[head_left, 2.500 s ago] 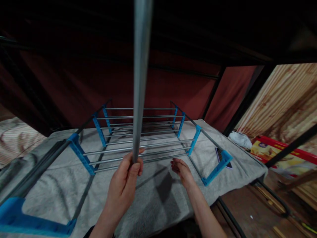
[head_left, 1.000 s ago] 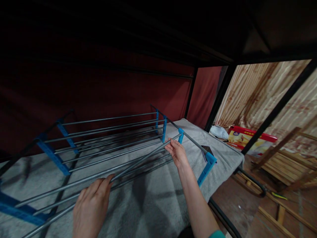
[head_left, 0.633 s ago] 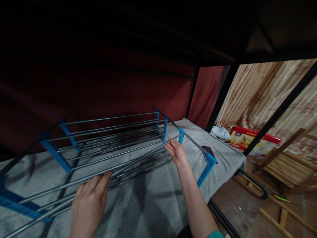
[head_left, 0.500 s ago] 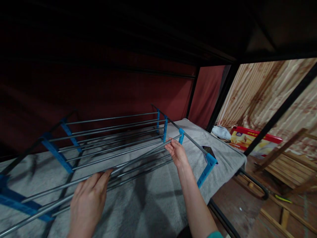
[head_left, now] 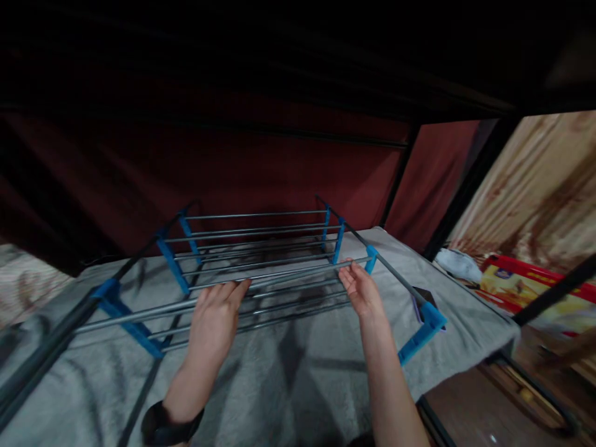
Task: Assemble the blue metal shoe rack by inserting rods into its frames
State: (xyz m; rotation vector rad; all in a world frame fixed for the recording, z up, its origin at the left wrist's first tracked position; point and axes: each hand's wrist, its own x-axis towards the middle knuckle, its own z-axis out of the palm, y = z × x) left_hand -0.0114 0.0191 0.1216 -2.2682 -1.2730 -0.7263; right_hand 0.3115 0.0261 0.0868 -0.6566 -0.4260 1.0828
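A rack of grey metal tubes and blue plastic connectors lies on a grey blanket (head_left: 307, 385). My left hand (head_left: 216, 316), with a black band on its wrist, is closed over a loose-looking metal tube (head_left: 158, 308). The tube's left end lies near a left blue connector (head_left: 116, 304). Its right end reaches a right blue connector (head_left: 371, 254). Close to that end, the fingers of my right hand (head_left: 362, 288) hold the tube from the near side, palm partly turned up. A front blue connector (head_left: 423, 332) stands to the right of my right hand.
A dark phone (head_left: 423, 302) lies on the blanket behind the front right connector. Dark metal posts (head_left: 470, 180) and a low dark surface overhead frame the space. Behind the rack hangs a dark red curtain (head_left: 261, 174). A red and yellow box (head_left: 535, 282) is at the right.
The view has turned left, so the rack appears further right. The tube's left end has swung from the near lower left to beside the left connector. Both hands still hold the tube.
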